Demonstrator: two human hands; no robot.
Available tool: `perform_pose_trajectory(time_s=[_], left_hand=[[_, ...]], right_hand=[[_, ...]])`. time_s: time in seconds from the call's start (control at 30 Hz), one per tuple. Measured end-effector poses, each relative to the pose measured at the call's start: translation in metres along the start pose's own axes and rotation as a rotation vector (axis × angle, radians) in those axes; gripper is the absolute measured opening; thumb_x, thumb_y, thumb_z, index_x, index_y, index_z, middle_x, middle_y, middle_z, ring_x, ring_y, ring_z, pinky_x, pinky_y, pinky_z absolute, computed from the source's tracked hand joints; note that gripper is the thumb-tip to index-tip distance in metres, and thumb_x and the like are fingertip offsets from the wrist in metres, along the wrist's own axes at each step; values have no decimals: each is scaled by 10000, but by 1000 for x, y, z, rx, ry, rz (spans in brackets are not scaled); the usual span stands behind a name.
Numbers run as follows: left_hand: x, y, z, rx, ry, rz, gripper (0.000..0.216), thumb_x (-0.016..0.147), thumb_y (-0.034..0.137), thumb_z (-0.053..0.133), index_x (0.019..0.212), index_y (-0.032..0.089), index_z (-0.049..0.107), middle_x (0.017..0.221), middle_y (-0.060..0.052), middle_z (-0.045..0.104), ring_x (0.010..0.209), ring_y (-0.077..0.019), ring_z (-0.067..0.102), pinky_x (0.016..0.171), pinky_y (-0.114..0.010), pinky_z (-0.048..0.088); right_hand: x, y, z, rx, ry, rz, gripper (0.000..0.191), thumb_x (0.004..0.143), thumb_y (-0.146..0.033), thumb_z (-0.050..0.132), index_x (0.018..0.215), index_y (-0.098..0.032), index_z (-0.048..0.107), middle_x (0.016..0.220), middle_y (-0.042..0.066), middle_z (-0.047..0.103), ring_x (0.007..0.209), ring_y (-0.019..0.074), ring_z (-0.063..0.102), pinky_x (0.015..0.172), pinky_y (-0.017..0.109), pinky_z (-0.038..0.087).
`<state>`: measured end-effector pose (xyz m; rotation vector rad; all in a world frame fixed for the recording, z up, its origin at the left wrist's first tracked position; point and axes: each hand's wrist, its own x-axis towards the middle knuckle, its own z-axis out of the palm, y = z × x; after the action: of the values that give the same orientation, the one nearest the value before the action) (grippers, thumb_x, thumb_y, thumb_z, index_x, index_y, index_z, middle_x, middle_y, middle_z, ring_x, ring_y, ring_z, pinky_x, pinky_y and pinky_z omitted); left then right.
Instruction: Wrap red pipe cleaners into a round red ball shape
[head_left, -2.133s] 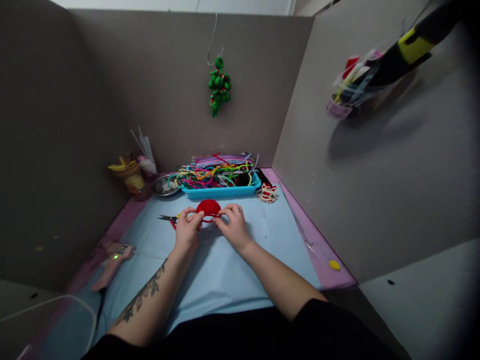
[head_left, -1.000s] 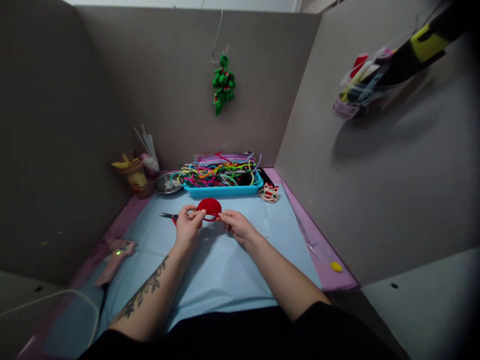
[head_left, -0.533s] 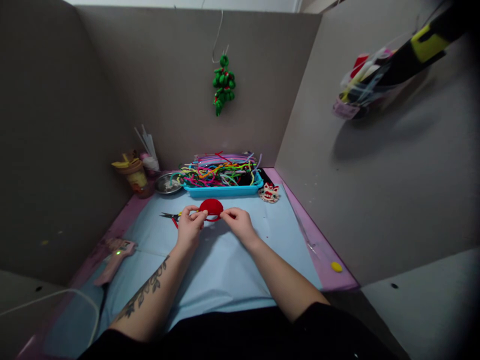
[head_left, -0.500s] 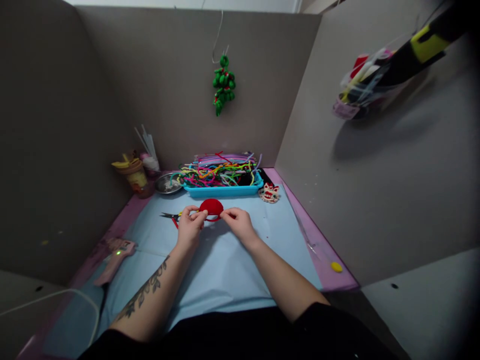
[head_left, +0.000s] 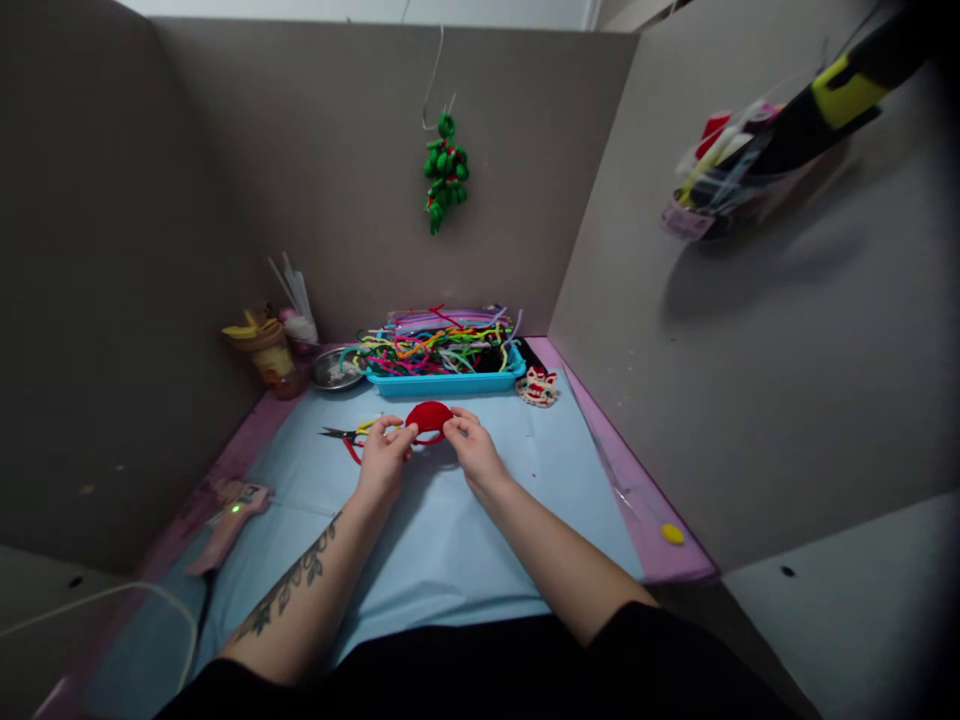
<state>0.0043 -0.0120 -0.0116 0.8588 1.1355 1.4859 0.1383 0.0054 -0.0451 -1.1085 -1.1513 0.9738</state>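
Note:
A fuzzy red pipe-cleaner piece [head_left: 429,416], rounded at the top with a thin loop along its lower edge, is held up over the blue cloth. My left hand [head_left: 385,449] pinches its left side between thumb and fingers. On its right side my right hand [head_left: 471,446] grips the edge, fingertips partly hidden behind it. Just left of my left hand lie scissors [head_left: 349,436] with dark blades and red and yellow handles, partly covered by that hand.
Behind the hands stands a blue tray [head_left: 450,384] of colourful pipe cleaners, with a metal bowl [head_left: 335,370] to its left and a red-and-white figure [head_left: 538,387] to its right. A pink glue gun [head_left: 231,520] lies at left, a yellow oval [head_left: 672,534] at right.
The red piece has shifted slightly right and tilted. My right hand's fingers have moved up around its right edge, and more of the scissors shows.

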Motion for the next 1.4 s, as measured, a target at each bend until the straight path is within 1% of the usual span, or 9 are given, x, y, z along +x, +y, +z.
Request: perform_pose_trajectory(time_s=[0.37,0.57,0.67,0.83,0.93,1.03,1.13,1.23,1.4], left_hand=[[-2,-1,0,27,12,45,445,577,354,767,843,208,442,461,101,499,367,-53,391,406,-163,259],[-1,-1,1,32,-1,43,439,591,345,764,846,205,435,440,111,483,356,-48,383,404,-157,260],[-2,0,0,50,-15,54,440,610,356,751,883,196,446,479,95,528,375,-58,439,422,-160,302],[-5,2,0,81,-44,94,472,653,387,717,997,189,462,721,10,647,533,-109,608,479,-184,394],[-8,2,2,67,33,147,449,650,382,724,958,195,455,701,34,621,501,-93,587,449,-172,373],[-13,1,8,49,18,84,461,636,371,742,942,186,451,635,36,621,426,-77,534,409,-164,327],[-17,0,13,20,-24,-1,587,629,358,756,1091,172,445,715,-19,674,449,-93,569,396,-162,313],[-18,-1,16,-61,12,-45,727,650,324,752,1254,157,383,752,-37,677,462,-91,576,393,-161,320],[-14,0,15,-194,92,-141,673,671,262,737,1250,134,419,679,-2,630,420,-58,521,376,-150,311]], right_hand=[[-4,-3,2,42,-41,-22,270,742,-445,601,683,-182,625,1086,91,562,1041,217,539,1003,369,361],[-3,-4,2,125,-37,15,266,717,-431,628,638,-178,608,1129,93,543,1046,217,539,996,355,367],[-3,-3,3,209,-33,50,255,706,-407,652,609,-175,606,1146,80,543,1055,212,527,1007,344,348],[0,1,4,332,46,72,211,688,-384,674,635,-183,634,1153,61,566,1103,216,505,1000,332,341],[3,1,2,336,108,60,207,696,-379,667,627,-189,622,1150,55,576,1085,210,520,987,339,353],[1,-5,1,252,147,25,203,706,-381,659,652,-187,634,1189,71,552,1127,216,498,996,334,343],[-4,-12,2,192,131,-7,205,717,-378,647,669,-178,638,1225,93,514,1163,220,470,1003,324,336],[-8,-13,5,174,101,-13,210,712,-379,648,670,-174,631,1249,101,477,1146,217,479,996,320,348],[-10,-6,8,76,47,-62,201,710,-371,657,661,-179,621,1279,95,441,1120,216,492,989,328,361]])
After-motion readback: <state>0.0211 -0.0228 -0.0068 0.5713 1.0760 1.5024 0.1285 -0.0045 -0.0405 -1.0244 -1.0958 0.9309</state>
